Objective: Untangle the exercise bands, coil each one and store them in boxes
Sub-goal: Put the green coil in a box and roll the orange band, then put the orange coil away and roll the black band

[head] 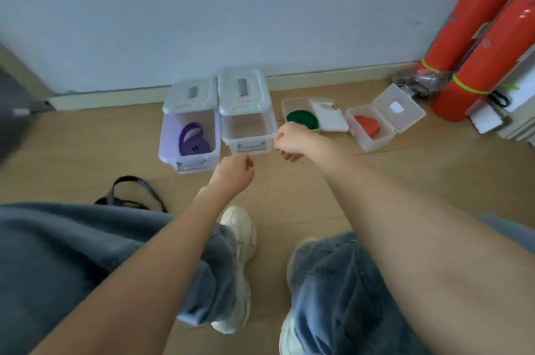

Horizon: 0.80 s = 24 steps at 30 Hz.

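we have four boxes in a row on the wooden floor [289, 198], along the foot of the pale wall [231, 7]. at the left end sits the purple band [193, 139], coiled inside a clear bin [189, 149] whose grey lid [191, 96] is tipped up behind it. right beside that one, touching, is a second clear bin [247, 134], its lid [244, 91] tipped back too, and we see no band in it. next comes the green band [302, 120], coiled in a small open box [292, 104] with its white lid [330, 115] laid flat to the right. then the orange band [367, 124], coiled in another small white box [370, 137], lid [398, 107] hanging open toward the wall. one more band, the dark one [131, 191], lies loose on the floor near our left knee, well apart from the boxes.

both our arms reach forward. the left hand [234, 170] hovers just in front of the gap between the two bins, fingers curled in, nothing visible in it. the right hand [291, 138] is at the front right corner of the second bin, fingers curled under; we cannot tell whether it grips the rim or just touches it.

below we see our jeans [72, 238] and pale sneakers [240, 238]. at the far right, two red fire extinguishers [474, 44] lean against the wall, a crumpled plastic bag [417, 80] at their base.
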Each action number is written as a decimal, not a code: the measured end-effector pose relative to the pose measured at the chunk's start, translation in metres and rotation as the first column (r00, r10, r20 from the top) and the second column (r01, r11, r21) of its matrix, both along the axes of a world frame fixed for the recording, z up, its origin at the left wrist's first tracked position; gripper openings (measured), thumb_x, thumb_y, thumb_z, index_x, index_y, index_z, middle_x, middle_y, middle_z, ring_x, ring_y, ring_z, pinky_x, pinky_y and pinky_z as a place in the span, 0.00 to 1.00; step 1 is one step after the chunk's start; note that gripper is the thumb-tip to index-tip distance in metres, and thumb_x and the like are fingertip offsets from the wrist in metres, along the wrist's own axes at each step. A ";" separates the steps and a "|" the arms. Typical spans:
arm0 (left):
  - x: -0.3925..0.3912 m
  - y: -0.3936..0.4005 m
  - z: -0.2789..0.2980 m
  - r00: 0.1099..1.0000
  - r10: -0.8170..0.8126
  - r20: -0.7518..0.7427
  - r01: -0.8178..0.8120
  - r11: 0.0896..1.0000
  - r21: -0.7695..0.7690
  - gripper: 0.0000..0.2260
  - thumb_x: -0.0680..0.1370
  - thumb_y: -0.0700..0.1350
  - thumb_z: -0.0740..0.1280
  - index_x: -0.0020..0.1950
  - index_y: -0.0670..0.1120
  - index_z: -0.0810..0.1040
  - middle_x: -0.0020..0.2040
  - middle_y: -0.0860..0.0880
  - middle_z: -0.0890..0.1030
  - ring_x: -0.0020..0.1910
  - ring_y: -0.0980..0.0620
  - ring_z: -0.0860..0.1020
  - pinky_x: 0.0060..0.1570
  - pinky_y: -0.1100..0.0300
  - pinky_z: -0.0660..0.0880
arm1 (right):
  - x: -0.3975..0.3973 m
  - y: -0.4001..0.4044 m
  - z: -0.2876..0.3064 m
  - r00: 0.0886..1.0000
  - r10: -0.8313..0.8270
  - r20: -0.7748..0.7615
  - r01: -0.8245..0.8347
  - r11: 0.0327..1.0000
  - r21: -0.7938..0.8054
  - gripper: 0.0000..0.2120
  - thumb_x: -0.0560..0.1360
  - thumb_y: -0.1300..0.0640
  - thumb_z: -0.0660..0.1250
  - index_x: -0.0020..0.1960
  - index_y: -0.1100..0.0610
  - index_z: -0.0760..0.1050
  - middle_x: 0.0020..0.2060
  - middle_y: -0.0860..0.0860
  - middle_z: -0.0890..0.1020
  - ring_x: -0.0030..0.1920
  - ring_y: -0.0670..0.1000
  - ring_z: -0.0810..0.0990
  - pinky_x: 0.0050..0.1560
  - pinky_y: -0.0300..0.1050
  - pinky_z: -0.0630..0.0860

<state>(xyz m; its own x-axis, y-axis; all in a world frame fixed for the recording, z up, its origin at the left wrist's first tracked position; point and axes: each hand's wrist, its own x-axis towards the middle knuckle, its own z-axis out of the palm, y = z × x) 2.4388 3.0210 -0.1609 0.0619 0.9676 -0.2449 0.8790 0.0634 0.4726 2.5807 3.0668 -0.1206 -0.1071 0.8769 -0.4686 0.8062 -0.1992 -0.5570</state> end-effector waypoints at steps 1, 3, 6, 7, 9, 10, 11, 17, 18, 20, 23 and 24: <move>-0.018 -0.012 -0.003 0.996 0.082 0.020 -0.082 0.997 -0.004 0.13 0.76 0.38 0.59 0.59 0.42 0.77 0.58 0.41 0.79 0.59 0.42 0.74 0.58 0.54 0.69 | -0.020 -0.010 -0.006 0.999 0.038 -0.037 -0.038 0.999 -0.008 0.13 0.76 0.62 0.56 0.57 0.64 0.75 0.48 0.60 0.82 0.47 0.58 0.83 0.51 0.53 0.80; -0.052 -0.035 -0.015 0.976 0.216 0.023 -0.215 0.976 -0.031 0.13 0.76 0.39 0.60 0.59 0.42 0.77 0.58 0.41 0.79 0.59 0.41 0.74 0.57 0.54 0.69 | -0.055 -0.026 -0.022 0.989 0.113 -0.101 -0.117 0.993 -0.035 0.13 0.76 0.63 0.57 0.56 0.64 0.76 0.44 0.59 0.81 0.42 0.57 0.81 0.49 0.50 0.79; -0.106 -0.071 -0.049 0.949 0.311 -0.052 -0.314 0.948 -0.055 0.13 0.77 0.40 0.59 0.61 0.42 0.74 0.58 0.42 0.78 0.59 0.42 0.74 0.54 0.55 0.69 | -0.107 -0.037 -0.052 0.972 0.203 -0.120 -0.208 0.977 -0.037 0.12 0.74 0.63 0.59 0.54 0.63 0.77 0.40 0.57 0.78 0.39 0.56 0.78 0.44 0.50 0.79; -0.125 -0.083 -0.063 0.943 0.325 -0.078 -0.330 0.942 -0.064 0.14 0.77 0.40 0.59 0.62 0.42 0.73 0.59 0.42 0.77 0.59 0.42 0.74 0.54 0.54 0.69 | -0.123 -0.040 -0.065 0.967 0.227 -0.116 -0.234 0.970 -0.057 0.12 0.74 0.63 0.59 0.54 0.62 0.76 0.41 0.56 0.77 0.38 0.56 0.77 0.42 0.50 0.79; -0.161 -0.099 -0.089 0.928 0.350 -0.127 -0.361 0.928 -0.086 0.17 0.77 0.40 0.60 0.66 0.43 0.69 0.62 0.43 0.74 0.61 0.44 0.71 0.56 0.54 0.69 | -0.154 -0.045 -0.093 0.954 0.277 -0.113 -0.290 0.948 -0.128 0.14 0.74 0.64 0.58 0.58 0.60 0.73 0.39 0.54 0.74 0.37 0.55 0.74 0.39 0.46 0.74; -0.178 -0.103 -0.101 0.919 0.366 -0.146 -0.382 0.919 -0.099 0.20 0.77 0.41 0.61 0.69 0.43 0.66 0.65 0.44 0.71 0.64 0.45 0.68 0.59 0.55 0.68 | -0.168 -0.047 -0.108 0.944 0.309 -0.112 -0.324 0.932 -0.159 0.15 0.74 0.65 0.58 0.59 0.59 0.72 0.38 0.52 0.73 0.38 0.55 0.72 0.37 0.43 0.71; -0.194 -0.103 -0.113 0.915 0.370 -0.163 -0.390 0.914 -0.115 0.22 0.77 0.42 0.62 0.71 0.43 0.63 0.68 0.45 0.68 0.67 0.45 0.65 0.63 0.55 0.66 | -0.180 -0.048 -0.123 0.934 0.340 -0.112 -0.355 0.917 -0.179 0.16 0.74 0.65 0.58 0.61 0.59 0.71 0.39 0.52 0.72 0.39 0.54 0.71 0.38 0.42 0.68; -0.234 -0.095 -0.184 0.857 0.080 -0.508 -0.278 0.903 -0.327 0.27 0.77 0.48 0.64 0.73 0.45 0.56 0.70 0.46 0.67 0.74 0.46 0.55 0.72 0.46 0.45 | -0.225 -0.053 -0.189 0.890 0.450 -0.075 -0.453 0.853 -0.258 0.20 0.76 0.63 0.58 0.67 0.56 0.66 0.45 0.52 0.72 0.42 0.54 0.73 0.45 0.50 0.73; -0.232 -0.096 -0.190 0.821 0.012 -0.571 -0.236 0.918 -0.319 0.26 0.77 0.47 0.65 0.71 0.46 0.59 0.66 0.47 0.71 0.72 0.45 0.57 0.72 0.45 0.45 | -0.225 -0.054 -0.195 0.896 0.437 -0.072 -0.439 0.852 -0.286 0.20 0.76 0.63 0.58 0.68 0.55 0.65 0.46 0.53 0.72 0.42 0.55 0.73 0.46 0.51 0.74; -0.228 -0.092 -0.194 0.807 -0.032 -0.590 -0.161 0.949 -0.272 0.21 0.76 0.46 0.66 0.66 0.46 0.63 0.57 0.47 0.78 0.67 0.45 0.63 0.71 0.51 0.53 | -0.222 -0.057 -0.202 0.899 0.428 -0.087 -0.431 0.836 -0.339 0.22 0.77 0.63 0.59 0.70 0.53 0.63 0.54 0.55 0.73 0.47 0.56 0.75 0.48 0.51 0.74; -0.225 -0.072 -0.177 0.975 0.048 -0.216 -0.120 0.935 -0.333 0.14 0.74 0.45 0.67 0.56 0.45 0.68 0.48 0.46 0.79 0.56 0.46 0.70 0.56 0.56 0.66 | -0.214 -0.060 -0.204 0.912 0.377 -0.159 -0.409 0.844 -0.348 0.28 0.75 0.66 0.62 0.73 0.53 0.59 0.68 0.57 0.67 0.63 0.58 0.71 0.53 0.46 0.71; -0.225 -0.064 -0.163 0.992 0.123 0.009 -0.109 0.909 -0.403 0.12 0.73 0.44 0.68 0.53 0.45 0.69 0.46 0.47 0.78 0.51 0.48 0.71 0.52 0.56 0.69 | -0.211 -0.062 -0.202 0.931 0.291 -0.220 -0.356 0.854 -0.379 0.29 0.76 0.66 0.62 0.73 0.52 0.58 0.70 0.58 0.65 0.66 0.58 0.69 0.54 0.45 0.70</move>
<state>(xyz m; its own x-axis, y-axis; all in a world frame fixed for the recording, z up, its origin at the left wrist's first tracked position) 2.2141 2.9569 -0.3235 -0.0304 0.7894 -0.6131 0.8381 0.3544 0.4147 2.3697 3.0049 -0.3222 -0.4486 0.5158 -0.7299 0.7784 -0.1757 -0.6026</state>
